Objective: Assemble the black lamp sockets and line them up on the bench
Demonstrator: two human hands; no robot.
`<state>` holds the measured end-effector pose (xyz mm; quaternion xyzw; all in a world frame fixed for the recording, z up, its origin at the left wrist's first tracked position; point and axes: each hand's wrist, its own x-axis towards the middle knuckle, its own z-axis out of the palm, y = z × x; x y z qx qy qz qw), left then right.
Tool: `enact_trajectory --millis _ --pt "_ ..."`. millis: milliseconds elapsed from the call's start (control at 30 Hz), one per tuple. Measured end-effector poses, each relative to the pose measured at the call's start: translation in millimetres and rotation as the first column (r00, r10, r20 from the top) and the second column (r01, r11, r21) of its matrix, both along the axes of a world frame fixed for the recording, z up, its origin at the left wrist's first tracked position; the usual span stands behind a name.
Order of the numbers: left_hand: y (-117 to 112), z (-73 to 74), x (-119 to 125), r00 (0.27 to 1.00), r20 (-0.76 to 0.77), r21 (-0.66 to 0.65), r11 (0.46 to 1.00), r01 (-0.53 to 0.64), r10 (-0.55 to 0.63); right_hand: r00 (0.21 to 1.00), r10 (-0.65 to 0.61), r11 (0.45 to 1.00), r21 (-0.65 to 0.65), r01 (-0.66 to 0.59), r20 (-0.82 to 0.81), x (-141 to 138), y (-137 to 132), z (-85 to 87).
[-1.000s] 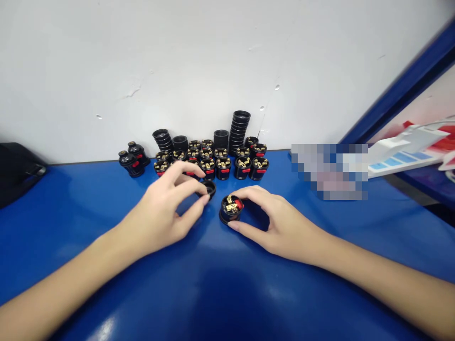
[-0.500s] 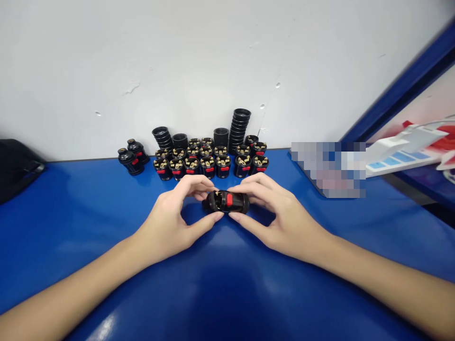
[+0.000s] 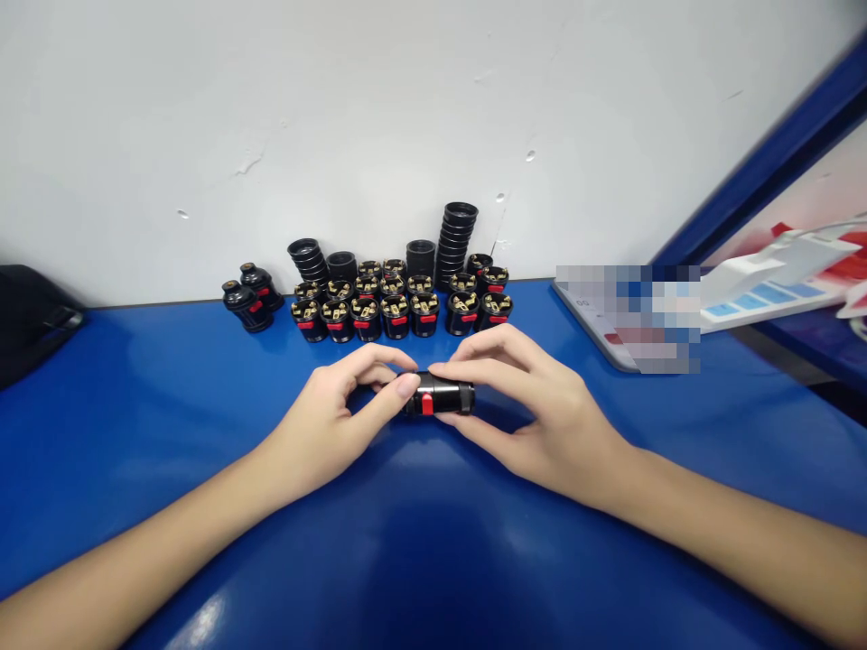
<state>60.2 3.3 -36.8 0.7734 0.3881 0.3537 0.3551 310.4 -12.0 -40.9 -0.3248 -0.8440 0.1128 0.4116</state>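
Note:
Lying sideways above the table, a black lamp holder (image 3: 447, 397) with a red switch is gripped from both ends. My left hand (image 3: 345, 406) pinches its left end, the thumb across the front; that end is mostly hidden behind the fingers. With thumb below and fingers above, my right hand (image 3: 542, 406) holds the right part of the body. Just behind my hands stand several open lamp holder bodies (image 3: 395, 316), upright in rows, brass contacts facing up and red switches on their sides. Two capped lamp holders (image 3: 247, 305) stand to the left of these rows.
Stacked black rings (image 3: 455, 248) and a shorter stack (image 3: 308, 262) rise behind the bodies, near the white wall (image 3: 379, 117). A blurred-out flat item (image 3: 596, 329) lies on the blue table (image 3: 433, 542) at right. A black cloth-like item (image 3: 33, 316) is at far left.
The lamp holder's two parts have come together, hiding the brass contacts between them. Its red switch has turned down toward me. My left thumb has moved up onto the front.

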Motion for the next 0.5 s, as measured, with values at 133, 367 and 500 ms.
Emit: enact_trajectory --millis 133,367,500 --pt "1 -7.8 -2 0.997 0.071 0.187 0.982 0.011 -0.025 0.998 -0.003 0.994 -0.111 -0.004 -0.064 0 1 -0.5" --pt "-2 -11.0 1 1.0 0.005 0.315 0.949 0.015 -0.018 0.988 -0.002 0.959 -0.281 -0.041 -0.153 -2 0 0.3" --pt "-4 -7.5 0 0.988 -0.155 0.186 0.983 0.014 0.015 0.989 0.01 0.964 -0.261 -0.049 -0.15 -2 0 0.4"
